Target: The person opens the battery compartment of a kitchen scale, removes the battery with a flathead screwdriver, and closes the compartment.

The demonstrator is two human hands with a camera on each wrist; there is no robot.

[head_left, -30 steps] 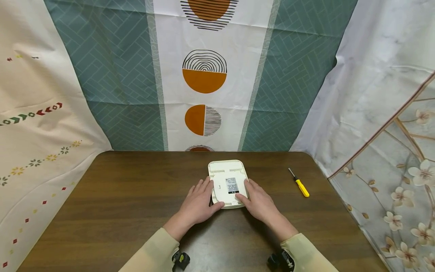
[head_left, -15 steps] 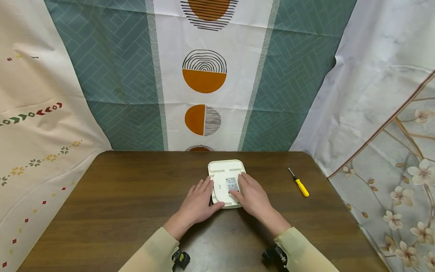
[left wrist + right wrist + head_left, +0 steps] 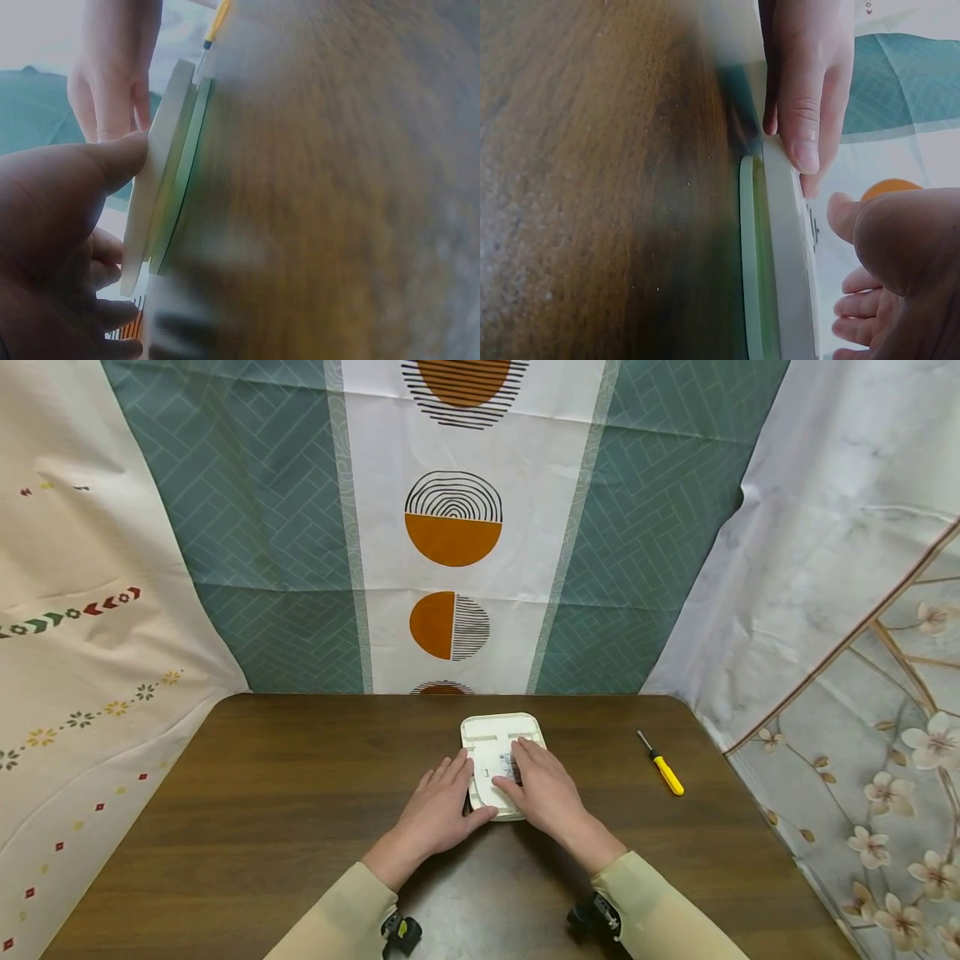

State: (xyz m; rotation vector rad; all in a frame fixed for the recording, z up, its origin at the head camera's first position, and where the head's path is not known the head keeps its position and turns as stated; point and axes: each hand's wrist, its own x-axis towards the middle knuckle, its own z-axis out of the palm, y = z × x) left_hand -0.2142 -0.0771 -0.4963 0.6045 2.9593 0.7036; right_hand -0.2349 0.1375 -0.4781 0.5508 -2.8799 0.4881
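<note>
A white flat device (image 3: pixel 480 728) with rounded corners lies on the table with a printed label (image 3: pixel 506 762) facing up. From the side, in the left wrist view, a pale green plate (image 3: pixel 182 180) shows beneath its white body (image 3: pixel 156 176). My left hand (image 3: pixel 438 810) rests at the device's left edge, fingers extended and thumb at the near left corner. Over the right half is my right hand (image 3: pixel 550 789), its fingers fairly straight and partly covering the label. The right wrist view shows its thumb and fingers (image 3: pixel 857 306) apart from the white face, holding nothing.
A screwdriver (image 3: pixel 664 772) with a yellow handle lies to the right on the brown wooden table (image 3: pixel 300 793). Patterned cloths hang behind the table (image 3: pixel 300 568) and along both sides.
My right hand has moved left from the device's right edge to above its labelled face, covering more of the label. My left hand and the device have stayed in place.
</note>
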